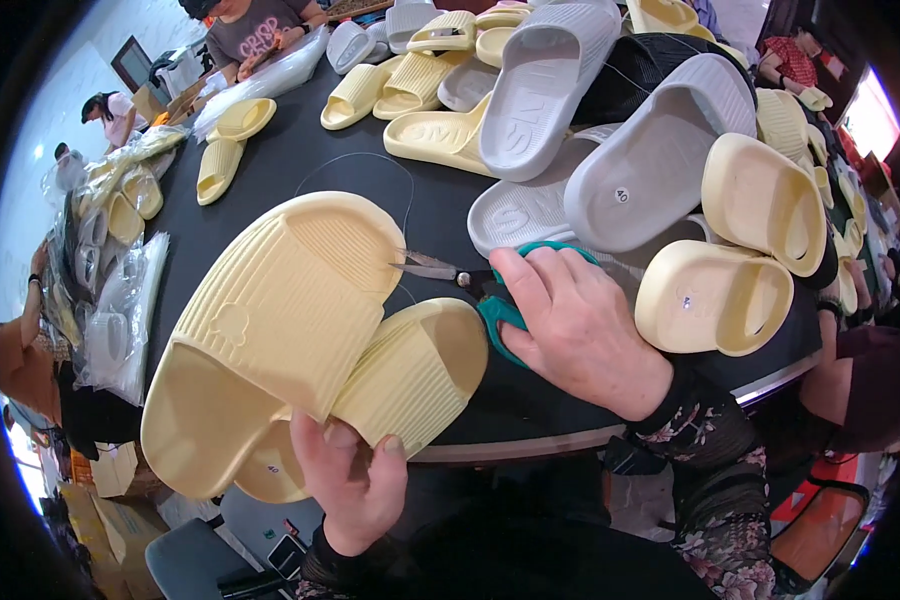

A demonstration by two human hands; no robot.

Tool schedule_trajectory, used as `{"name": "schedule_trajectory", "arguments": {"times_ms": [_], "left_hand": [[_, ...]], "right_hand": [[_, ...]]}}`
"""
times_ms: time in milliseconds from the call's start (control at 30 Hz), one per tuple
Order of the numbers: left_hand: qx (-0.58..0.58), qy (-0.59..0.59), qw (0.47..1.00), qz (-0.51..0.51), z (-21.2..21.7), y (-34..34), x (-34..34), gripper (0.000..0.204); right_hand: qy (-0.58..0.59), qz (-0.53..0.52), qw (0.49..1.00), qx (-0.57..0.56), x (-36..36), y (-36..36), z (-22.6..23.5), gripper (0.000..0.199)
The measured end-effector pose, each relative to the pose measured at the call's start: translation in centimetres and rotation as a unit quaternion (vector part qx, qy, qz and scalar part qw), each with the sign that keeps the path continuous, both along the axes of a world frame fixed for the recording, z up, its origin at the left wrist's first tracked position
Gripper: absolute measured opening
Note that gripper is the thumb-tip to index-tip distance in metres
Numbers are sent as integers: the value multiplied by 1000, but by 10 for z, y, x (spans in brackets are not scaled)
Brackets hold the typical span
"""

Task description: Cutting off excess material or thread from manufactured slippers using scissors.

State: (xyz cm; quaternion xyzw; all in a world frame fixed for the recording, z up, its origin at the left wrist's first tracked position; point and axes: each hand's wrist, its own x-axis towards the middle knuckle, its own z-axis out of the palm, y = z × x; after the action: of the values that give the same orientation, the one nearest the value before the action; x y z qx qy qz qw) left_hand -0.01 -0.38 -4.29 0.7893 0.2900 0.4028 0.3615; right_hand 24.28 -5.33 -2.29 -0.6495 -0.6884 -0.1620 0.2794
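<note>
The left hand (355,480), near the table's (300,160) near edge, is closed on a pair of yellow slides (290,330) stacked sole to sole. Just right, the right hand (570,325) grips teal-handled scissors (470,280), blade tips at the upper slide's edge. Far right, grey and yellow slides (660,160) are heaped.

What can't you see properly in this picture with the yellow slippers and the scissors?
Head view only:
- Scissors: the right hand covers most of the green handles; only the blades show.
- Lower yellow slipper: partly hidden under the upper yellow slipper and the left hand.
- Thin thread on the black table: too fine to follow to its end.
- Grey slippers: the heap hides their lower parts.
</note>
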Motion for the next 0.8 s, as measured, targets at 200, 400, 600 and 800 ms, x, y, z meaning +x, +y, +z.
{"name": "schedule_trajectory", "arguments": {"times_ms": [200,400,600,800], "left_hand": [[-169,-146,975,1,2,-6,8,61],[-80,-68,994,-28,-3,-3,2,61],[8,-19,1000,13,-7,2,-2,76],[-86,-83,993,-21,1,-6,5,77]], "right_hand": [[-90,-28,996,4,1,0,-1,38],[-106,-29,994,0,0,-1,-2,35],[-82,-14,996,-6,0,-1,-2,36],[-75,-15,997,-6,-1,-1,-1,36]]}}
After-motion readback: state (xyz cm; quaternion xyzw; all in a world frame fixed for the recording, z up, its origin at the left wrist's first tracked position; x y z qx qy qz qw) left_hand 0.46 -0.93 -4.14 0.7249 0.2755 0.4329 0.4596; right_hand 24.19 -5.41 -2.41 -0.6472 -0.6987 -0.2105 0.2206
